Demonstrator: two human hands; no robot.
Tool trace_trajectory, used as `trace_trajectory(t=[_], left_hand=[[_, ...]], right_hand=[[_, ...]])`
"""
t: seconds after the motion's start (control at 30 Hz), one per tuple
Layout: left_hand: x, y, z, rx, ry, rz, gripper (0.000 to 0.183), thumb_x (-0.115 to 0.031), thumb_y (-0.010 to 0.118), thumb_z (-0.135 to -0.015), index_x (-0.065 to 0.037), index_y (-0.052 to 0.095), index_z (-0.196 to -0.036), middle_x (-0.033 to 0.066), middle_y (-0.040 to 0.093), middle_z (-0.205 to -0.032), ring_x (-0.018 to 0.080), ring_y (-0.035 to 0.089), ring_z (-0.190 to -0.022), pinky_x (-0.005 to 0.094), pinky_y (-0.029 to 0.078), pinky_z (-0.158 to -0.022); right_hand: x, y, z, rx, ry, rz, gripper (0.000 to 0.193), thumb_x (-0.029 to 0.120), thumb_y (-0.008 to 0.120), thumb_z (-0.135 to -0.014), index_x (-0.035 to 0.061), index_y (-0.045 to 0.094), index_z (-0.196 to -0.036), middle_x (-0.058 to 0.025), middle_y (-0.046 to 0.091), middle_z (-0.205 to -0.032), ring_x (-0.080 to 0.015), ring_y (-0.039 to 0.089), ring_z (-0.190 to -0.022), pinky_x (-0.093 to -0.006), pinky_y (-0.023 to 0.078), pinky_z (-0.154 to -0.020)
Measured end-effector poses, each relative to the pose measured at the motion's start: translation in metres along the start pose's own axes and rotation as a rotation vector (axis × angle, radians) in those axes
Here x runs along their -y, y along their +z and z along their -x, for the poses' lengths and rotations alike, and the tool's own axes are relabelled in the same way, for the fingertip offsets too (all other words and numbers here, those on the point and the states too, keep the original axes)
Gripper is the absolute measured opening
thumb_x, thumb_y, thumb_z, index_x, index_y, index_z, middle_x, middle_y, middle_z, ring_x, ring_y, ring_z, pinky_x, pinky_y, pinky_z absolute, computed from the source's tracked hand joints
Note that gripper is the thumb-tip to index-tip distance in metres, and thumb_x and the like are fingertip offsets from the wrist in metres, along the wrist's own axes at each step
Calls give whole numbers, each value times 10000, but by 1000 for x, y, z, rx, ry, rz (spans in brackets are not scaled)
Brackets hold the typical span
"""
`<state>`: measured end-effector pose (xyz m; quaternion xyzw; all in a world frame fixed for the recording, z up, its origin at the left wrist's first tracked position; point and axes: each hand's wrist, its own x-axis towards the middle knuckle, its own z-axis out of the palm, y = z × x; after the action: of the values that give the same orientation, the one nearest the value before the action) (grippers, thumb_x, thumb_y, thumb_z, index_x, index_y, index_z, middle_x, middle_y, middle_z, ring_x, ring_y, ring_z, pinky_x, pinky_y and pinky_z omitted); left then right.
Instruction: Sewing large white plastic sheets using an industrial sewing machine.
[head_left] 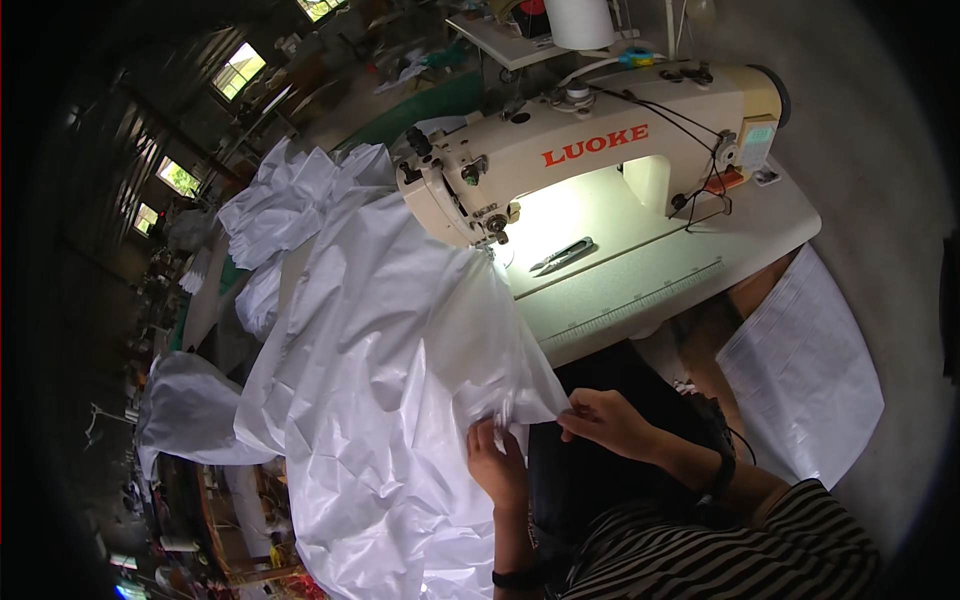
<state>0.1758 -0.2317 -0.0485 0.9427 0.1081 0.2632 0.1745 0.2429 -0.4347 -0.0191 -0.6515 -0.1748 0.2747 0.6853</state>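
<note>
A large sheet of shiny white fabric (380, 370) spreads from the sewing machine (590, 135) down toward my lap, its upper corner lying at the needle. My left hand (497, 465) is closed on the sheet's near edge, with the fingers curled into the folds. Just to its right, my right hand (607, 422) pinches the corner of the same sheet between thumb and fingers. A small pair of thread snips (565, 256) lies on the machine bed under the lamp light, apart from both hands.
More crumpled white fabric (280, 200) is heaped left of the machine head. Another white sheet (805, 370) hangs at the right below the table edge. A white thread cone (580, 24) stands behind the machine. A ruler scale (640, 298) runs along the table front.
</note>
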Motion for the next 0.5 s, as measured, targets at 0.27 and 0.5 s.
trace_trajectory(t=[0.27,0.5], left_hand=[[-41,-46,-20,100,83,354,176,16,585,-836,-53,644,-986,121,625,-883,249,613,-704,350,503,-619],[-54,-64,5,616,-217,843,155,-3,656,-883,-13,664,-1037,106,674,-960,185,681,-830,284,554,-676]], right_hand=[[-17,20,15,-50,-380,409,324,280,700,-909,21,672,-1101,-127,697,-1063,-272,705,-918,-348,542,-799],[-21,5,35,313,-111,374,253,241,652,-942,18,664,-1062,-176,679,-864,-310,671,-760,-372,512,-728]])
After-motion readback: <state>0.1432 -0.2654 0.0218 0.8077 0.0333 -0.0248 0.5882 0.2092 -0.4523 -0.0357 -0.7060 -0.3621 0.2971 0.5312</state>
